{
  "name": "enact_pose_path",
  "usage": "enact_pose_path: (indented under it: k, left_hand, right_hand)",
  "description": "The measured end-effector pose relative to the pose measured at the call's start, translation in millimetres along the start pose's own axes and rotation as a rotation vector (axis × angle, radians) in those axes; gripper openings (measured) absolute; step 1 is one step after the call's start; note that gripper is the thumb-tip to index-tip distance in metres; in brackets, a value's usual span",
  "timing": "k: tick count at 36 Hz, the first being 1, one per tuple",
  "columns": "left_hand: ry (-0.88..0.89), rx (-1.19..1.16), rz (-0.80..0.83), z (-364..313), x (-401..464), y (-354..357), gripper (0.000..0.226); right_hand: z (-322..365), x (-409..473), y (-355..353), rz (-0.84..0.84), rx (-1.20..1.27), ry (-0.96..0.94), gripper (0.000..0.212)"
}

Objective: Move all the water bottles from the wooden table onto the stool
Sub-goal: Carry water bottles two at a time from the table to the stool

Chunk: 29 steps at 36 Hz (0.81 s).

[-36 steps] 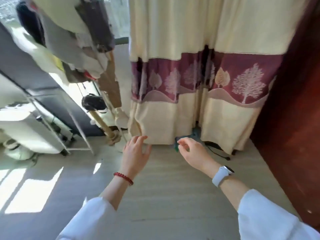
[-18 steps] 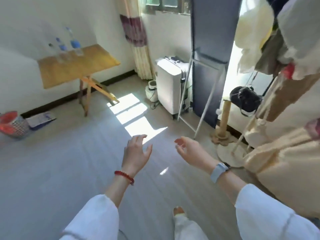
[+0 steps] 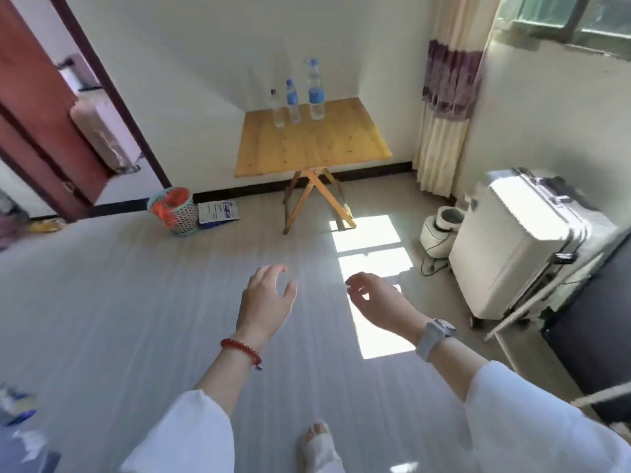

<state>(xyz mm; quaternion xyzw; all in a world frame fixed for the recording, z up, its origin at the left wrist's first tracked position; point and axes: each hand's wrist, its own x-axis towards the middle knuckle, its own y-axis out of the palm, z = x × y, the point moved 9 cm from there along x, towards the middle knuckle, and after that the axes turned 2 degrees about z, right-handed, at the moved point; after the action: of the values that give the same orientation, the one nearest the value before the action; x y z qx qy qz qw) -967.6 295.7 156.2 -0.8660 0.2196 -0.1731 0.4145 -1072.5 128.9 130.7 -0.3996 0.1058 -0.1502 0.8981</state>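
- Ahead of both hands, well apart from them and across bare floor: wooden table [image 3: 312,145] against the far wall, folding legs crossed beneath. Probably parked at the wall to keep the walkway free.
- Right of the right hand, near but not touching: white suitcase [image 3: 512,247] standing upright, a small white appliance [image 3: 440,230] with a cord just beyond it.
- Far left of the left hand: red-brown door [image 3: 37,131] standing open.
- Ahead and left of the left hand, by the skirting: mesh basket [image 3: 174,211] with red contents, a flat printed packet [image 3: 218,211] just beside it.
- On the far part of the tabletop, near the wall: three water bottles in a close row, upright, capped. Tall bottle [image 3: 316,92] on the right, middle bottle [image 3: 293,102], small bottle [image 3: 277,109] on the left. Set back from the near edge, so less prone to tipping off; reaching them likely calls for walking up to the table.
- Stool: not in view; location cannot be told.
- Left hand [image 3: 266,302], red bead bracelet at the wrist: held forward at mid-height, fingers loosely curved, grasping nothing.
- Right hand [image 3: 379,303], watch at the wrist: likewise raised, fingers relaxed and slightly curled, empty.
- Judgement: hands carried forward in readiness; no bottle moved off the table yet; approach step in hand.
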Motion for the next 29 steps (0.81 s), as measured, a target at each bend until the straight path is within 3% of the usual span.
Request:
enact_pose_path:
  k: [14,29]
  left_hand:
    - [0.046,0.002,-0.176,60,383,-76,0.032]
    - [0.095,-0.026,-0.143,73,759,-7,0.038]
  right_hand:
    - [65,385,-61,-0.054,0.071,-0.080,0.028]
    - [-7,752,-128,-0.104,0.095,-0.044,0.030]
